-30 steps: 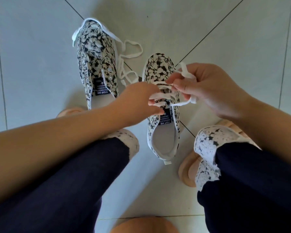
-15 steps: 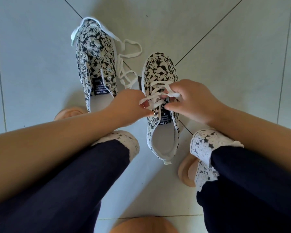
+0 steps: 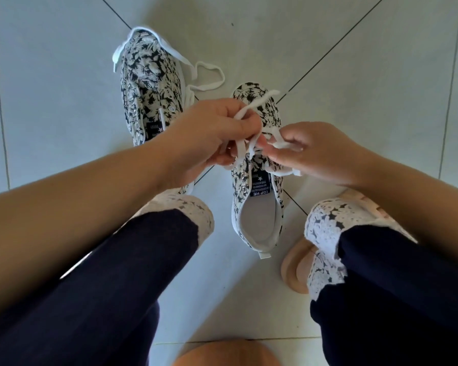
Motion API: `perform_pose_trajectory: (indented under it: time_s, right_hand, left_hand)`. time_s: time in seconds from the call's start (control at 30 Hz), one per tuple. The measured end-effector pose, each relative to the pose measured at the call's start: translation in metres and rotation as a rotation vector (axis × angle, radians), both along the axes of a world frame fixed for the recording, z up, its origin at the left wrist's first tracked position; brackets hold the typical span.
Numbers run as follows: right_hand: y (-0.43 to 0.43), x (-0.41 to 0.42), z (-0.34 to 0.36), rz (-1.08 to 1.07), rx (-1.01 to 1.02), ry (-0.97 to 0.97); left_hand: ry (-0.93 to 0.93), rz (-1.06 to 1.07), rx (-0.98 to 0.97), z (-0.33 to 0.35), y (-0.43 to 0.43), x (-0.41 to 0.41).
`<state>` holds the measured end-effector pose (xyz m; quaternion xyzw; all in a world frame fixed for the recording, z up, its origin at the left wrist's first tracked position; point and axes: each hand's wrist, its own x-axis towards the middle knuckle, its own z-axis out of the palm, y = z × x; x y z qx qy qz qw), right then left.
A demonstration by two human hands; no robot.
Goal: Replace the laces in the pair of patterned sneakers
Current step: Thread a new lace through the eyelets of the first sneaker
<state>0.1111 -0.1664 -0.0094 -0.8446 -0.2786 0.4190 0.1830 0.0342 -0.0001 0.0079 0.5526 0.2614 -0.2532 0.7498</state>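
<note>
Fingers (image 3: 245, 122) curled on both sides, no open grip. Pinching white lace (image 3: 259, 100) with left hand (image 3: 217, 133), just 12 o'clock of frame centre, with the free end poking out toward 1 o'clock past the knuckles. Pinching a bunched bit of the same lace with right hand (image 3: 315, 151), right at 3 o'clock of the left, fingertips nearly touching. Both held over the eyelet rows of near sneaker (image 3: 258, 186): toe at 12, heel at 6, opening up, flat on floor tiles (image 3: 50, 88) between the knees. Threaded somewhere under the hands; can't tell how many rows. Two bare metal eyelets nearest the opening. Far sneaker (image 3: 146, 75) at 10 o'clock of the near one, toe also at 12, heel hidden behind the left wrist. Loose lace (image 3: 209, 75) round its toe and looped on the tiles at its 3 o'clock. Peach slipper (image 3: 294, 268) at 5 o'clock of near sneaker, under dark trouser leg (image 3: 394, 286) with white lace cuff.
</note>
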Motion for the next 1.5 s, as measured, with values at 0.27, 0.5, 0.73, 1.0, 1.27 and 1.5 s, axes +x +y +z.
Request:
perform_pose_trajectory:
  time_s: [0.27, 0.5, 0.73, 1.0, 1.27, 1.5]
  right_hand:
    - [-0.003, 0.035, 0.026, -0.145, 0.048, 0.069]
    - [-0.006, 0.041, 0.032, 0.030, -0.050, -0.165]
    - [0.000, 0.062, 0.038, -0.063, 0.011, -0.347]
    - [0.004, 0.055, 0.029, -0.118, 0.091, -0.496]
    - [0.022, 0.005, 0.011, 0.108, 0.239, -0.195]
    - [0.025, -0.006, -0.005, 0.111, 0.169, -0.027]
  left_hand:
    - [0.028, 0.196, -0.171, 0.005, 0.013, 0.006]
    - [0.173, 0.065, 0.282, -0.013, 0.012, -0.001]
    - [0.085, 0.276, 0.451, -0.017, 0.021, 0.002]
    - [-0.003, 0.200, 0.535, -0.024, 0.011, -0.006]
    - [0.132, -0.034, 0.437, -0.029, -0.014, -0.032]
    - [0.084, -0.069, 0.424, -0.028, -0.013, -0.033]
